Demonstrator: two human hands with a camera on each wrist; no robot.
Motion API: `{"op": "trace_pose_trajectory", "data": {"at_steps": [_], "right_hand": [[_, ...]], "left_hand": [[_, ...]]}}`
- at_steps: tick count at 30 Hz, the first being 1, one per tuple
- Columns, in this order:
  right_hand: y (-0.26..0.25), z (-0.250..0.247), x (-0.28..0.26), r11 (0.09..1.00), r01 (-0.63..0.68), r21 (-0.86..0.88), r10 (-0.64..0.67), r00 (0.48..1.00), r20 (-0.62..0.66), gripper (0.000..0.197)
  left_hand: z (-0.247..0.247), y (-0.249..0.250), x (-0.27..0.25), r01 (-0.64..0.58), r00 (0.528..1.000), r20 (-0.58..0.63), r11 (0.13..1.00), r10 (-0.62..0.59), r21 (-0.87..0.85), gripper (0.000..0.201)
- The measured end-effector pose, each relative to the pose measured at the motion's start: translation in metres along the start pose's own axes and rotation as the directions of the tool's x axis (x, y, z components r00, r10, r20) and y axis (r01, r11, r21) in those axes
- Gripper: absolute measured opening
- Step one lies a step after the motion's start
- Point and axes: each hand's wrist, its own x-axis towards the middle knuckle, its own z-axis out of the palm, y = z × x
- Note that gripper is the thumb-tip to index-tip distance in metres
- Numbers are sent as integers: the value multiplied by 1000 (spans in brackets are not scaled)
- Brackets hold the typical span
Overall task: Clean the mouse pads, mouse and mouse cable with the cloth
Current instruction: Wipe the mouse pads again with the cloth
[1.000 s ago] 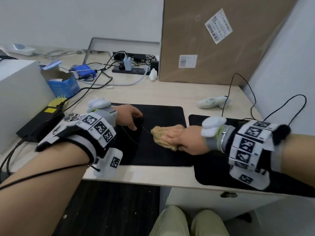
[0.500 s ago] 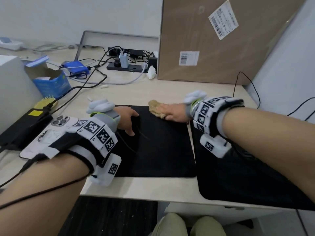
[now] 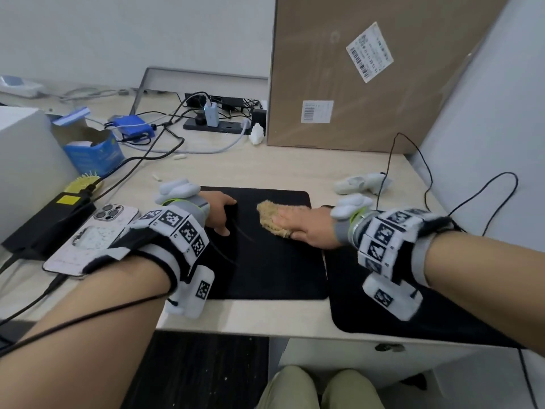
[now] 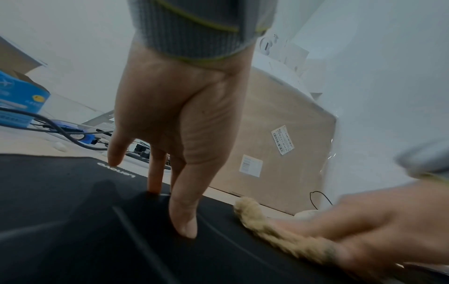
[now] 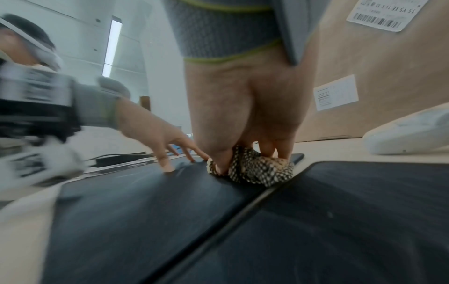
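Observation:
Two black mouse pads lie side by side on the desk, the left pad [image 3: 274,267] [image 5: 145,201] [image 4: 60,211] and the right pad [image 3: 383,317] [image 5: 340,221]. My right hand [image 3: 290,224] [image 5: 248,157] holds a bunched tan cloth [image 3: 267,215] [image 5: 257,171] [image 4: 267,230] down on the far right part of the left pad, thumb and fingers around it. My left hand [image 3: 225,216] [image 4: 170,207] presses straight fingertips on that pad's far left part. A white mouse [image 3: 358,183] [image 5: 408,138] sits beyond the right pad, its black cable [image 3: 389,160] looping up behind it.
A phone [image 3: 91,237] and a black power brick [image 3: 44,222] lie left of the pads. A blue box [image 3: 91,152], a power strip [image 3: 221,125] and loose cables fill the back left. A big cardboard box [image 3: 368,84] stands at the back, with a wall on the right.
My right hand swept the cloth from the middle of the left pad to its far edge, then came back a little toward me. My left hand stayed pressed on the pad.

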Motion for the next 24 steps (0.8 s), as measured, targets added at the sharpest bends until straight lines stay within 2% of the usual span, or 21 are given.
{"op": "trace_pose_trajectory", "data": {"at_steps": [3, 8, 10, 13, 15, 17, 19, 21, 23, 24], "right_hand": [[-19, 21, -48, 999, 45, -7, -45, 999, 11, 54], [-49, 51, -101, 997, 69, 28, -69, 997, 23, 53], [-57, 57, -109, 996, 51, 69, -50, 999, -19, 53], [-70, 56, -117, 979, 33, 199, -5, 990, -140, 53], [-74, 54, -111, 946, -22, 323, 95, 973, -213, 50], [-77, 51, -97, 896, -146, 419, 252, 945, -210, 43], [-75, 44, -80, 834, -324, 447, 422, 896, -137, 41], [-73, 33, -69, 772, -464, 434, 528, 848, -34, 46], [-72, 21, -65, 713, -515, 476, 571, 820, 32, 46], [-71, 17, -64, 674, -492, 550, 564, 825, 47, 46]], "left_hand": [[5, 3, -4, 11, 1000, -16, 999, -11, -39, 82], [18, 2, -14, 26, 991, -124, 981, -51, -192, 71], [24, -1, -16, 51, 977, -186, 960, -105, -276, 64], [33, -3, -28, 125, 939, -266, 938, -217, -323, 72], [39, -8, -35, 180, 918, -277, 922, -283, -344, 72], [46, -19, -36, 232, 899, -265, 893, -348, -385, 70], [48, -28, -41, 282, 878, -249, 863, -408, -419, 68], [46, -33, -50, 315, 869, -224, 841, -442, -439, 59], [44, -32, -59, 349, 873, -154, 813, -463, -465, 45], [43, -33, -61, 347, 875, -135, 796, -465, -496, 41]]}}
